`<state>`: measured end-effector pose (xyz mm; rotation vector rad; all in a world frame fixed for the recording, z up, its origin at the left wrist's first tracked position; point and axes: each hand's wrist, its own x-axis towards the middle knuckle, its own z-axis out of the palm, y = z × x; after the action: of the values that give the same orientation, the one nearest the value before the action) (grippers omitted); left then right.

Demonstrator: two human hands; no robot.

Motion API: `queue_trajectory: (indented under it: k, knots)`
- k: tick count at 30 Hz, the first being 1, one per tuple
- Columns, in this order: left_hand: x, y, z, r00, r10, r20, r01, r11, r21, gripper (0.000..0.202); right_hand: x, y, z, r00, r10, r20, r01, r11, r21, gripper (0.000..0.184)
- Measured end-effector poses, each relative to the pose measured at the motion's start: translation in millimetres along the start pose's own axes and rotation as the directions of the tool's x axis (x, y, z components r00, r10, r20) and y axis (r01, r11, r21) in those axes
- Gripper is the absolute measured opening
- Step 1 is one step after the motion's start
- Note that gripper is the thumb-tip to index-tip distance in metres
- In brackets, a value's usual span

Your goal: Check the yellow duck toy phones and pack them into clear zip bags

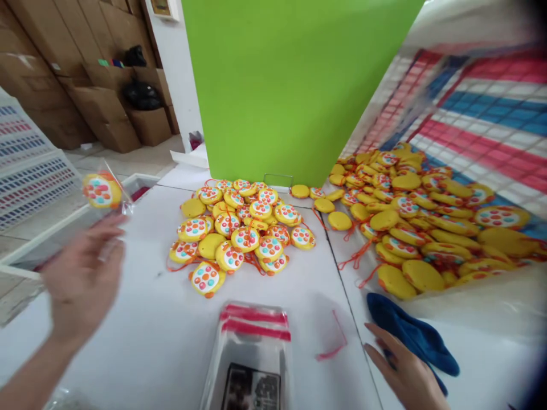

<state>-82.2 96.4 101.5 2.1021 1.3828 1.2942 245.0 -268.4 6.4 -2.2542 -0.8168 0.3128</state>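
Note:
A yellow turtle-like toy with coloured dots [101,191], in a clear bag, appears in the air just above the fingertips of my left hand [88,273]. That hand is blurred, its fingers and thumb apart; whether it still touches the bag is unclear. My right hand [404,367] hovers low at the right with thumb and finger parted, beside a dark blue cloth [414,333]. Left of it lies a thin pink strip [337,341]. Clear plastic bags with pink bands [254,324] lie at front centre. Behind them is a pile of similar toys [231,228] with orange cords.
A larger heap of the toys [410,216] fills the right side, against a wire mesh with striped backing [491,108]. A green panel [290,85] stands at the back. To the left are a white-rimmed bin [17,270], plastic baskets [34,165] and cardboard boxes [102,108].

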Motion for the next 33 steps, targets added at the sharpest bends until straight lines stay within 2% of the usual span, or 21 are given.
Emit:
queue_trajectory:
  k: [1,2,3,5,6,7,8,10,13,15,18,20,21,22,23,25,26,28,30,33]
  knots:
    - [-20.5,4.0,10.7,0.991,0.055,0.122,-0.048,0.997,-0.061,0.022,9.5,-6.2,8.3,0.995,-0.09,-0.039,0.086,0.991,-0.102,0.039]
    - [-45.8,7.9,23.1,0.957,0.128,0.262,-0.109,0.99,-0.086,0.021,19.8,-15.3,18.3,0.982,-0.182,-0.045,0.172,0.97,-0.172,0.037]
    - [-73.9,11.5,36.4,0.907,0.215,0.362,-0.182,0.976,-0.123,0.02,30.9,-27.4,29.8,0.964,-0.267,-0.004,0.261,0.945,-0.195,0.035]
    - [-130.6,17.5,62.4,0.74,0.356,0.571,-0.299,0.934,-0.194,0.016,54.4,-57.9,56.7,0.915,-0.401,0.054,0.404,0.898,-0.177,0.036]
    - [-155.9,19.4,73.9,0.67,0.393,0.63,-0.343,0.916,-0.207,0.016,66.3,-74.4,71.5,0.883,-0.467,0.049,0.468,0.867,-0.171,0.039]
    - [-177.8,20.3,83.9,0.623,0.449,0.64,-0.413,0.884,-0.219,0.019,78.0,-90.4,86.7,0.857,-0.511,0.066,0.515,0.842,-0.16,0.046]
    - [-195.6,20.2,92.5,0.608,0.482,0.631,-0.473,0.858,-0.2,0.023,89.2,-104.6,101.6,0.845,-0.526,0.097,0.535,0.83,-0.16,0.055]
    - [-219.3,17.7,105.7,0.601,0.538,0.591,-0.578,0.803,-0.145,0.03,109.3,-125.3,127.5,0.838,-0.525,0.15,0.544,0.824,-0.157,0.067]
    - [-232.3,11.3,118.9,0.631,0.59,0.503,-0.657,0.752,-0.057,0.031,129.8,-135.3,147.2,0.827,-0.537,0.167,0.557,0.824,-0.105,0.06]
    - [-234.4,7.4,125.5,0.651,0.618,0.441,-0.674,0.737,-0.037,0.03,134.4,-132.1,144.8,0.821,-0.551,0.153,0.564,0.823,-0.065,0.051]
    - [-237.6,4.0,132.4,0.695,0.617,0.369,-0.645,0.762,-0.061,0.017,124.9,-121.6,124.9,0.843,-0.525,0.117,0.532,0.846,-0.029,0.039]
    - [-240.2,4.7,133.7,0.712,0.58,0.395,-0.602,0.794,-0.082,0.007,108.3,-114.2,108.4,0.903,-0.407,0.134,0.395,0.912,0.111,0.031]
    - [-240.9,6.2,132.9,0.705,0.561,0.433,-0.585,0.806,-0.091,0.007,97.7,-110.9,101.0,0.936,-0.309,0.17,0.264,0.934,0.24,0.03]
    - [-240.8,8.2,131.1,0.685,0.545,0.483,-0.575,0.812,-0.102,0.008,86.2,-108.1,94.5,0.953,-0.198,0.23,0.098,0.917,0.387,0.033]
    - [-239.8,10.7,128.6,0.659,0.529,0.534,-0.564,0.818,-0.114,0.007,74.2,-105.7,89.1,0.948,-0.094,0.303,-0.082,0.85,0.521,0.036]
    - [-235.5,15.9,122.0,0.628,0.472,0.619,-0.511,0.85,-0.131,0.009,50.3,-102.3,81.6,0.902,0.038,0.43,-0.351,0.646,0.678,0.042]
    - [-232.8,18.1,118.6,0.623,0.436,0.65,-0.471,0.872,-0.133,0.013,39.0,-100.9,79.1,0.878,0.069,0.474,-0.427,0.562,0.708,0.044]
    - [-227.6,21.0,112.4,0.639,0.37,0.675,-0.388,0.912,-0.133,0.027,18.3,-97.5,75.2,0.831,0.083,0.55,-0.521,0.464,0.716,0.046]
    - [-224.2,21.8,107.9,0.67,0.313,0.673,-0.305,0.943,-0.135,0.04,0.1,-92.2,71.8,0.792,0.061,0.607,-0.569,0.432,0.7,0.05]
    - [-220.8,21.7,103.6,0.695,0.258,0.671,-0.211,0.965,-0.153,0.051,-23.1,-80.8,66.7,0.727,0.003,0.687,-0.608,0.468,0.641,0.054]
